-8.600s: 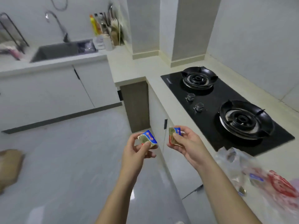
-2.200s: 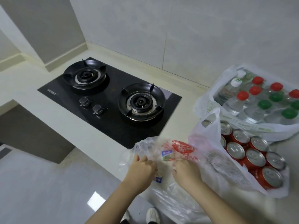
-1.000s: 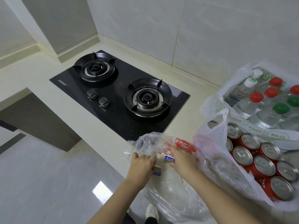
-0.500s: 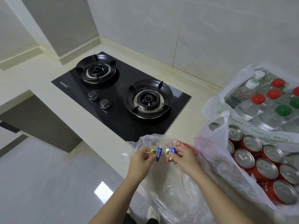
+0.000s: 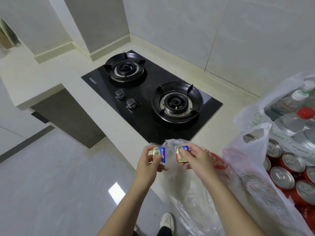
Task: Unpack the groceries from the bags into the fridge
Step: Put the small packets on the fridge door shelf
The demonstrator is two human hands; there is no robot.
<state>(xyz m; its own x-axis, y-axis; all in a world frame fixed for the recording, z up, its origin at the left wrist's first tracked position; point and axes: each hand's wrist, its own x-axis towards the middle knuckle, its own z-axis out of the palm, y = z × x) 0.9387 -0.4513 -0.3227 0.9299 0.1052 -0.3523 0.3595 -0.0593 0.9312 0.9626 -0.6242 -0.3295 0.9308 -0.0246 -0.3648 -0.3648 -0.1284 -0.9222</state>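
Packets are pinched, one each, in the left hand and right hand. Cans and bottles are left bagged.

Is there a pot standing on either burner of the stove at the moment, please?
No, the far burner and the near burner of the stove both stand bare.

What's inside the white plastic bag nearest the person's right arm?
The white plastic bag holds red drink cans standing upright, silver tops showing. Its near wall covers most cans' sides and anything beneath them, so the full count and the labels cannot be told.
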